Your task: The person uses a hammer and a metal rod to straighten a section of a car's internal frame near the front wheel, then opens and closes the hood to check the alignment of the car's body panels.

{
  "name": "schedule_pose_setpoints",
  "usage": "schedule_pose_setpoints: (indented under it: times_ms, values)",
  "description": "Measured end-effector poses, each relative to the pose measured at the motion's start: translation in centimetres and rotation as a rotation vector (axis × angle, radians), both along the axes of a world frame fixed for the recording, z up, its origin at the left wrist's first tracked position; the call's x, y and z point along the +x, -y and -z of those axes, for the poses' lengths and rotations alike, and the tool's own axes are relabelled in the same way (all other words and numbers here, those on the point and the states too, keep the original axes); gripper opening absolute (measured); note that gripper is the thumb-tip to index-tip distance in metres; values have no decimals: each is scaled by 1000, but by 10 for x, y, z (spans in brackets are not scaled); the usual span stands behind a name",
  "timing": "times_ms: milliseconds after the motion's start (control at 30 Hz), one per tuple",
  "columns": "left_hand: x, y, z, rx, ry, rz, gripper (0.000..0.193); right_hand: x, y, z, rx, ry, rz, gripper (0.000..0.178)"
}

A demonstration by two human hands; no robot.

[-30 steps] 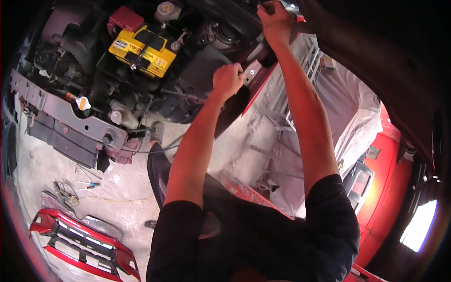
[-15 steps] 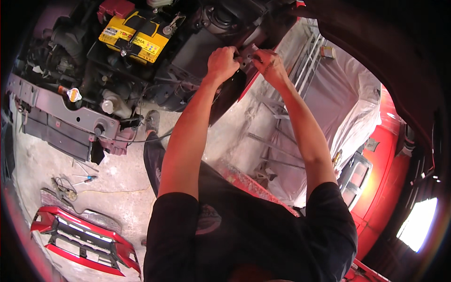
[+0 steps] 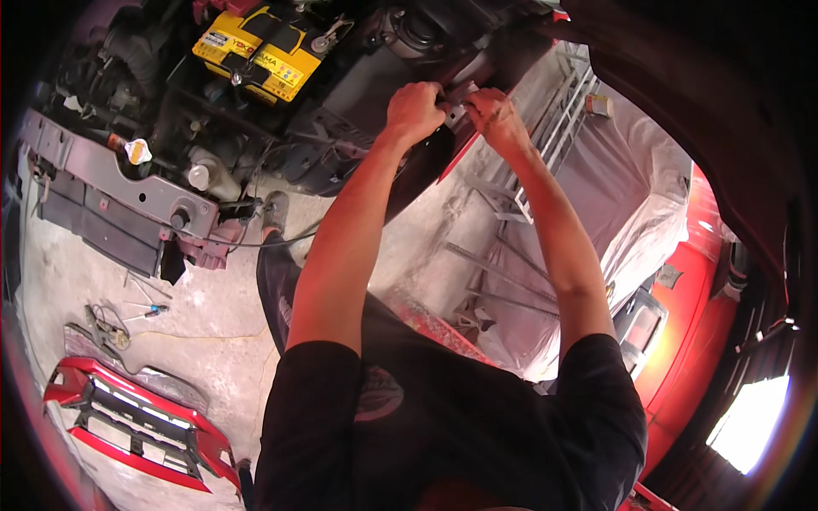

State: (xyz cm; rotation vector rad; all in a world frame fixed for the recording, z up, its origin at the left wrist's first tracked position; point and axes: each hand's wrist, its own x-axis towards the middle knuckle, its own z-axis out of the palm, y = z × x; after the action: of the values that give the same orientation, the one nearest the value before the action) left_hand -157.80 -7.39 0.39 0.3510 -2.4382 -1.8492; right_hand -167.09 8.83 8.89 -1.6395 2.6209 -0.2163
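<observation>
Both arms reach forward to the inner edge of the car's red fender (image 3: 460,160), at the far middle. My left hand (image 3: 416,112) is closed there, its fingers curled and partly hidden; what they grip cannot be made out. Just to its right my right hand (image 3: 498,121) is closed in a pinch, its fingertips at a small pale piece (image 3: 470,88) too small to name. Between the hands a light metal bracket (image 3: 456,114) with a hole shows at the fender edge. A dark panel lies below the left hand.
A yellow car battery (image 3: 260,53) sits in the engine bay, left of my hands. The radiator support (image 3: 128,183) runs along its front. A red bumper part (image 3: 141,426) and a screwdriver (image 3: 153,311) lie on the floor. Sheeting (image 3: 588,187) and a metal frame stand right.
The view has shifted slightly. Both hands stay at the fender edge; the right hand's fingers have moved a little, and the bracket between the hands shows more.
</observation>
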Motion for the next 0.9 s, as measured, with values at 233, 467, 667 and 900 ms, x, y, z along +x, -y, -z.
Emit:
schedule_pose_setpoints:
  times_ms: [233, 467, 667, 900]
  values:
    - [0, 2, 0, 15, 4, 0, 27, 3, 2, 1, 24, -35, 28, 10]
    - [0, 1, 0, 10, -12, 4, 26, 5, -1, 10, 62, -130, 49, 14]
    - [-1, 1, 2, 1, -9, 14, 27, 8, 2, 8, 127, -157, 83, 14]
    - [-2, 2, 4, 32, -11, 23, 29, 7, 2, -4, 108, -130, -24, 18]
